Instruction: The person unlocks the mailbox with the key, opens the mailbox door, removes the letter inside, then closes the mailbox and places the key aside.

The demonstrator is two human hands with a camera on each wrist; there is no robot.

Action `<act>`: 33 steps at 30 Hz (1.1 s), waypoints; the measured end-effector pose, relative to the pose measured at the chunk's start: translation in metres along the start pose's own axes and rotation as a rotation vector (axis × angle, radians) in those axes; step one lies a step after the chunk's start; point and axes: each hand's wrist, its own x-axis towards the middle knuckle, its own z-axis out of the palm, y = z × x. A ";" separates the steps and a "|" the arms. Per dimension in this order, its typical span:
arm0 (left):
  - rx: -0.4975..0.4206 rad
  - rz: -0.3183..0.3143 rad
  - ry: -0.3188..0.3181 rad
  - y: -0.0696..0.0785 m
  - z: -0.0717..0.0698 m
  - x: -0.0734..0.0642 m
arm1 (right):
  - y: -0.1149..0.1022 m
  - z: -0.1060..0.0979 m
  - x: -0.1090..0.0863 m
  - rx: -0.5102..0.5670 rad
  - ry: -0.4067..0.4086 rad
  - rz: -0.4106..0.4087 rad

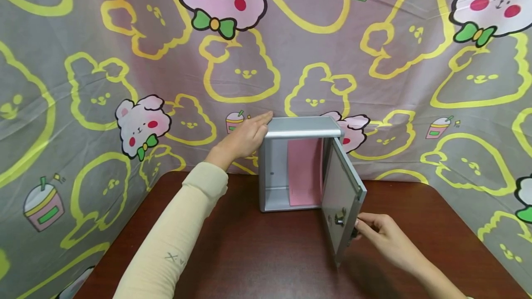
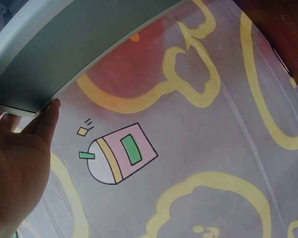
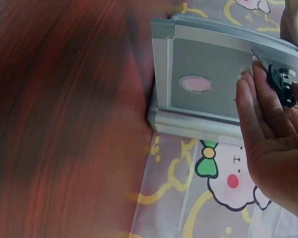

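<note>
A small grey metal box (image 1: 303,124) stands on the table with its hinged door (image 1: 340,183) swung out to the right. My left hand (image 1: 249,135) rests on the box's upper left edge, fingers extended, and the left wrist view shows the fingertips against its side panel. At the door's free edge my right hand (image 1: 386,236) pinches a black-headed key (image 3: 274,78) at the lock (image 3: 287,74). The lock's inner end (image 1: 340,218) sticks out on the door's inside. Inside the box, a pink sheet (image 1: 305,174) stands against the back wall.
The dark reddish-brown wooden table (image 1: 257,253) carries the box near its back edge. Behind and on both sides hangs a grey cloth (image 1: 245,77) with cartoon prints, close to the box. The door's outer face has an oval window (image 3: 196,84).
</note>
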 end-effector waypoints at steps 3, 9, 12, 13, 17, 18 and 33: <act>0.003 0.001 -0.001 -0.001 0.000 0.000 | 0.001 -0.002 -0.001 -0.019 0.007 0.006; 0.004 -0.002 0.005 -0.001 0.001 0.001 | 0.000 -0.005 -0.002 -0.001 -0.004 0.041; 0.003 -0.002 0.004 -0.001 0.001 0.000 | 0.000 -0.006 -0.002 0.001 -0.006 0.041; 0.004 -0.001 0.005 -0.001 0.001 0.000 | 0.000 -0.006 -0.002 -0.001 -0.005 0.038; 0.004 0.000 0.004 -0.001 0.001 0.000 | 0.001 -0.008 -0.002 -0.009 -0.008 0.043; 0.004 0.001 0.005 -0.001 0.001 0.000 | 0.001 -0.008 -0.002 -0.006 -0.011 0.045; 0.006 0.002 0.016 -0.002 0.002 0.001 | 0.002 -0.013 -0.003 0.002 -0.023 0.074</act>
